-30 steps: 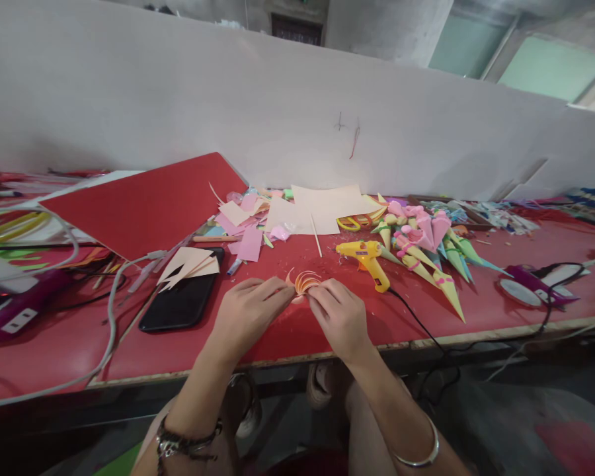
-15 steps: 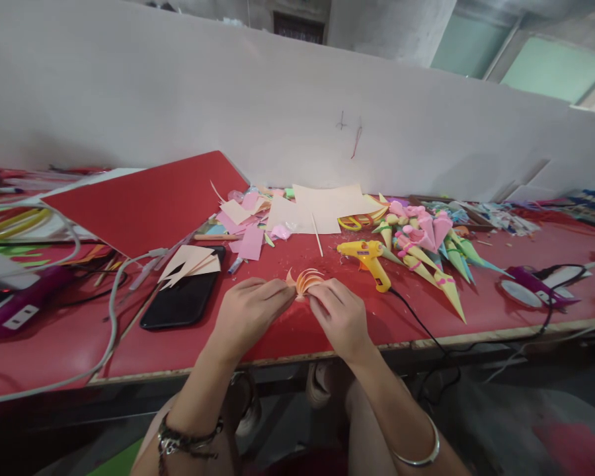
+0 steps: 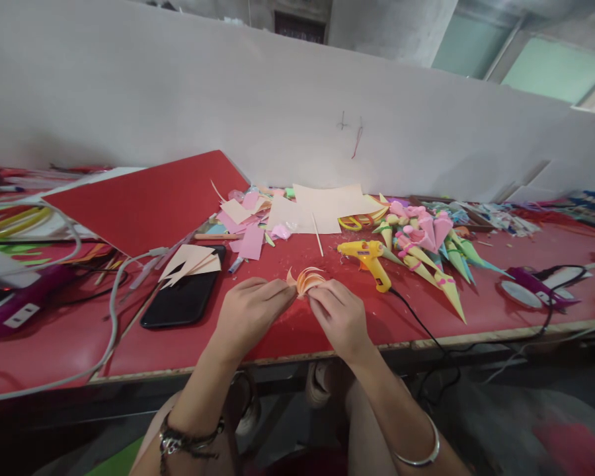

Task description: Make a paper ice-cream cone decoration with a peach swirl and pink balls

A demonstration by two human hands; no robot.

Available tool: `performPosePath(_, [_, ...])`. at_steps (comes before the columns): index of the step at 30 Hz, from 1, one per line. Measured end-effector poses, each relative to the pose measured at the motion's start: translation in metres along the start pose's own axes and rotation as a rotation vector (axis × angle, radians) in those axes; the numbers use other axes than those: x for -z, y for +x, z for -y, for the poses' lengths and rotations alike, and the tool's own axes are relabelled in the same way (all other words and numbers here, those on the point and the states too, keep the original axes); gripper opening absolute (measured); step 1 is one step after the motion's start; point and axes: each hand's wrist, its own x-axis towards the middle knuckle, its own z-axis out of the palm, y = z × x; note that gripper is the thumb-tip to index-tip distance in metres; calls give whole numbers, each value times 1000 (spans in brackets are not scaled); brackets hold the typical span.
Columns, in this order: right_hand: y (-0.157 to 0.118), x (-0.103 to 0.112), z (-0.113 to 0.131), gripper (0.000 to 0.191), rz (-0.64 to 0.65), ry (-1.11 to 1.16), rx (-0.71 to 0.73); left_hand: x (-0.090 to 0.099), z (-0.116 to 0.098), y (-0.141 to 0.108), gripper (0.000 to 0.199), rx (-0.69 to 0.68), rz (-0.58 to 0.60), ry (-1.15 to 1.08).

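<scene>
- My left hand (image 3: 250,311) is nearly closed, thumb and fingertips pinched on one end of a curled paper piece (image 3: 307,283) that fans out in thin pale-orange strips.
- My right hand (image 3: 340,314) pinches its other side the same way; two light grips probably suit something so thin, which a full fist would crush.
- I hold the piece just above the desk (image 3: 287,338), near the middle of its front edge, likely because that gives both wrists room. My fingertips cover its base, so I can't say how the strips are joined there.
- The yellow glue gun (image 3: 369,254) lies to the right of my right hand, its cord running over the front edge; I judge its handle easy to reach there.
- A pale stick (image 3: 317,235) lies beyond the piece, toward the back edge.
- Left of my left hand, cut cream pieces (image 3: 191,261) rest on a black phone (image 3: 178,305), perhaps because they show up well against it.
- Decorated cones (image 3: 446,284) are heaped toward the back right, apparently out of my hands' way.
</scene>
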Motion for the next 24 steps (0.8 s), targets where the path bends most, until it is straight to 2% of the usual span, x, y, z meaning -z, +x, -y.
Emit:
performPosePath(10, [0, -1, 0, 16, 5, 12, 8, -1, -1, 0, 17, -4, 13, -6])
performPosePath(24, [2, -1, -2, 12, -65, 49, 72, -2, -3, 1, 18, -11, -54, -7])
